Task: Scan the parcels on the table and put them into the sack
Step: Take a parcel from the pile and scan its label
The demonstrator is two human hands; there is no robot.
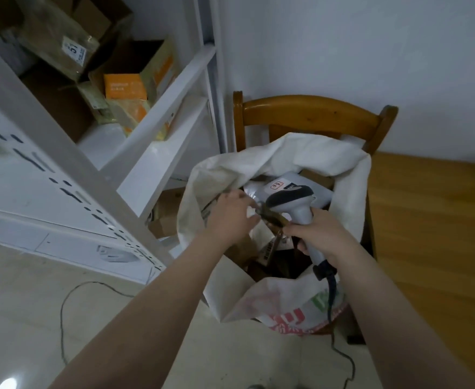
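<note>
Head view: my right hand [320, 238] grips one grey scanner [289, 200] over the white woven sack [258, 161]; one grey plastic parcel [322, 194] lies inside, beside my left hand [230, 217], grip unclear

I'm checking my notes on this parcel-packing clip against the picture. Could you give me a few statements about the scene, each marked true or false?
1. The right hand grips a scanner by its handle. True.
2. The sack lies flat on the floor. False: it stands open on a wooden chair.
3. A grey parcel already lies inside the sack. True.
4. The left hand hangs idle at the person's side. False: it reaches into the sack's mouth.
5. The white shelf unit holds cardboard boxes. True.
</note>
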